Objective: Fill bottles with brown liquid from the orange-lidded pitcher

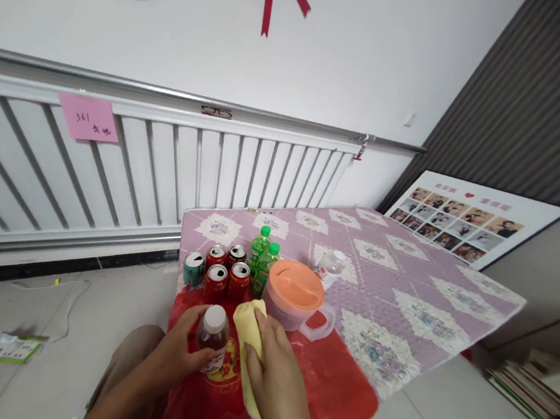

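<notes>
My left hand (188, 343) is closed round a small bottle (213, 339) with a white cap and dark contents, upright over the red plastic sheet (342, 383). In my right hand (276, 369) is a folded yellow cloth (247, 329), held just right of the bottle. Behind the bottle stand several opened red cans (216, 281) and one teal can (193, 269). Two green bottles (264, 268) with green caps are beside them. Past the cloth sits a clear pitcher (280, 306) with an orange lid (296, 288), its handle turned right.
A clear bottle (332, 268) with a white cap stands behind the pitcher on the purple patterned tablecloth (395, 301). A white radiator (164, 171) runs along the wall. A photo board (474, 220) leans at the right, and a power strip (10, 348) lies on the floor.
</notes>
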Available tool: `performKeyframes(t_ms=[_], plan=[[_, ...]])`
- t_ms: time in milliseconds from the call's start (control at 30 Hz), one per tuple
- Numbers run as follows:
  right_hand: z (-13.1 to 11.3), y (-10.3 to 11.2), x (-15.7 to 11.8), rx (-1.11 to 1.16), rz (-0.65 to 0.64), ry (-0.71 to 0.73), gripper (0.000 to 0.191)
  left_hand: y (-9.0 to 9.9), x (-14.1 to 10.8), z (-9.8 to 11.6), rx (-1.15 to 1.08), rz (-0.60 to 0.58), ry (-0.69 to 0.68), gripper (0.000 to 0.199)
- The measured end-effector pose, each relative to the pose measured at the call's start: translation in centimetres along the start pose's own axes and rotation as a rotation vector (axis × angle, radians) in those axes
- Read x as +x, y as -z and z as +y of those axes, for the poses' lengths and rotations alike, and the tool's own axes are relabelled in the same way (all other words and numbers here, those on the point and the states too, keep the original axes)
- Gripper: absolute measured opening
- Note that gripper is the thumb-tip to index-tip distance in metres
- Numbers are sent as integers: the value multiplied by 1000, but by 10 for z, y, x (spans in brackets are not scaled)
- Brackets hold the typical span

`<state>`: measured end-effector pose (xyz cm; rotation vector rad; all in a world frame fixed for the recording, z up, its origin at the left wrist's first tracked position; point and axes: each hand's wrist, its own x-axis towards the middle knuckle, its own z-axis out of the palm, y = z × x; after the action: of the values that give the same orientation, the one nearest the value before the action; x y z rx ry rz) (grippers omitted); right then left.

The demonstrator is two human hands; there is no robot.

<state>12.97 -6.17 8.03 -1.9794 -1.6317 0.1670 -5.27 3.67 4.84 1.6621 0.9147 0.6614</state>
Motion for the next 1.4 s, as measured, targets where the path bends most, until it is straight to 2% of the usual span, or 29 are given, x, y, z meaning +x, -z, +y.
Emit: performKeyframes(t_ms=[100,167,300,400,500,600,767,867,967,1100,1233,1300,1400], plan=[[-10,-3,7,47,-9,43,58,-1,0,0,4,36,5,61],[-12,-9,5,52,-45,45,58,0,0,-4,-28,16,-3,64],[-6,-20,-9,27,-115,-3,54,3,4,-18,-216,-30,-28,72],[1,-27,-22,-2,-184,-2,60,5,8,-25,-346,-68,-37,64],[8,-28,-32,-23,-243,-2,64,7,9,-23,-346,-117,-58,54],[14,-20,-31,14,-183,9,60,6,6,-15,-250,-97,-47,54],[8,-5,-7,84,-10,-17,54,-9,2,-13,-53,111,22,60],[-1,-7,4,102,20,10,55,-14,6,-16,-7,167,7,62],[-4,-14,1,78,-11,10,56,-11,9,-17,8,133,-25,60],[4,-21,-17,48,-69,-9,57,-4,9,-13,-43,69,-50,63],[15,-21,-31,49,-130,12,61,-1,5,-7,-131,-13,-52,53],[18,-16,-30,63,-80,15,58,-2,4,-5,-95,-27,-62,51],[14,-6,-18,64,48,31,52,-6,3,-6,15,36,-58,57]])
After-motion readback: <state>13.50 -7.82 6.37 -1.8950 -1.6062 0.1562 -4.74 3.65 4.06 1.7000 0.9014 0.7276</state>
